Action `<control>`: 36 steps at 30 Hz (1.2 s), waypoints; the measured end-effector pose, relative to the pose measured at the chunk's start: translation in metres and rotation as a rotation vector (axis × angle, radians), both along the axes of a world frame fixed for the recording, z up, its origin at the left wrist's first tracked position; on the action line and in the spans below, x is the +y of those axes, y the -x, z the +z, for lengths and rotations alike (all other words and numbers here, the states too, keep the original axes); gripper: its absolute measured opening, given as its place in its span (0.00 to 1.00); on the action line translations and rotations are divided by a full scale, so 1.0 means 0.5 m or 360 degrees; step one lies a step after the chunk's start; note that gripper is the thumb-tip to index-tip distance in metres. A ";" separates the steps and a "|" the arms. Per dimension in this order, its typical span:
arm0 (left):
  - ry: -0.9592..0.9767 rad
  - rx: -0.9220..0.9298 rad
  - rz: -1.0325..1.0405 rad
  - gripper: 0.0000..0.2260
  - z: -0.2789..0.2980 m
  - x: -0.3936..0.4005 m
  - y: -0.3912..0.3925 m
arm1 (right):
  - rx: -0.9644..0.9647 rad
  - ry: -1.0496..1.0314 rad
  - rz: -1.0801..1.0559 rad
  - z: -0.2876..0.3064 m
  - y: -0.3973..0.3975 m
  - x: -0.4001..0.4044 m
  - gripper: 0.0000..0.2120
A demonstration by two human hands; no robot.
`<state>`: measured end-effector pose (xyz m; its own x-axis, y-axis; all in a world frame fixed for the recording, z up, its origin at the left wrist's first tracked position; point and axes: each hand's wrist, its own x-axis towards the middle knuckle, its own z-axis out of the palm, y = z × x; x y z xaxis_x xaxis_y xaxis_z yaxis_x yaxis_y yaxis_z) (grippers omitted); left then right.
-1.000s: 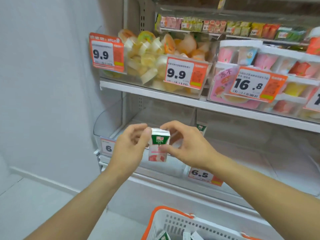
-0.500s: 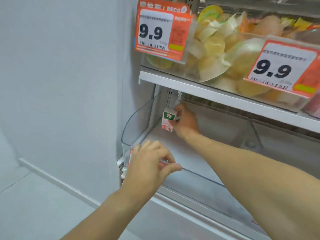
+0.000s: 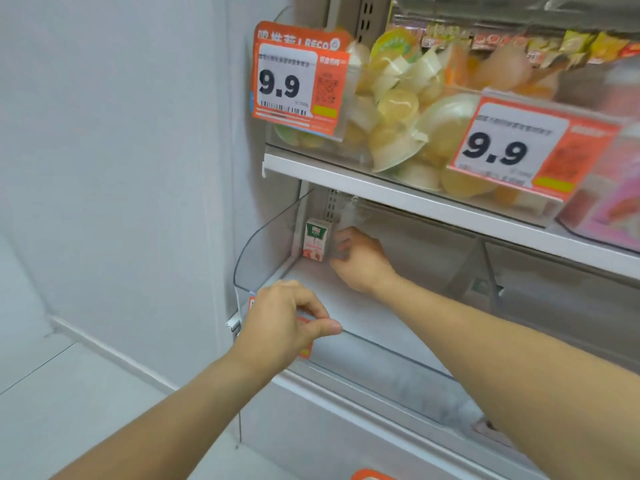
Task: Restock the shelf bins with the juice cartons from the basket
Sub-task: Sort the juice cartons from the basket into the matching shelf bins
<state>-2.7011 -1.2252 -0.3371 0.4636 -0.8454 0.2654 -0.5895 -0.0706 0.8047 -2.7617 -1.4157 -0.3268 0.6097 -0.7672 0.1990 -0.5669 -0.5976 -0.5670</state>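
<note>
Left hand (image 3: 282, 320) loosely curled at the front lip of the clear bin (image 3: 266, 244), holding nothing. Juice carton (image 3: 316, 239) upright in the bin's back left corner, long axis vertical, printed face forward. Probably light, stiff-walled, dentable; best pinched across its sides. Right hand (image 3: 358, 259) just beside the carton, grip blurred, cannot tell.
</note>
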 end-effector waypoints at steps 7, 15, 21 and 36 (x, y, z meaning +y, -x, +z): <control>0.0319 -0.0313 -0.0033 0.17 0.008 0.035 0.107 | -0.0264 -0.0250 0.0465 0.110 0.337 0.253 0.04; 0.0032 -0.0190 -0.0493 0.03 -0.099 0.069 0.334 | -0.0111 -0.0628 0.0244 -0.063 0.631 0.340 0.04; -0.0748 -0.0171 -0.0683 0.09 -0.318 0.139 0.453 | 0.0285 -0.0752 -0.0071 -0.280 0.742 0.350 0.02; -0.1460 -0.0006 -0.0430 0.21 -0.369 0.161 0.481 | 0.0665 -0.1015 -0.0232 -0.428 0.731 0.383 0.25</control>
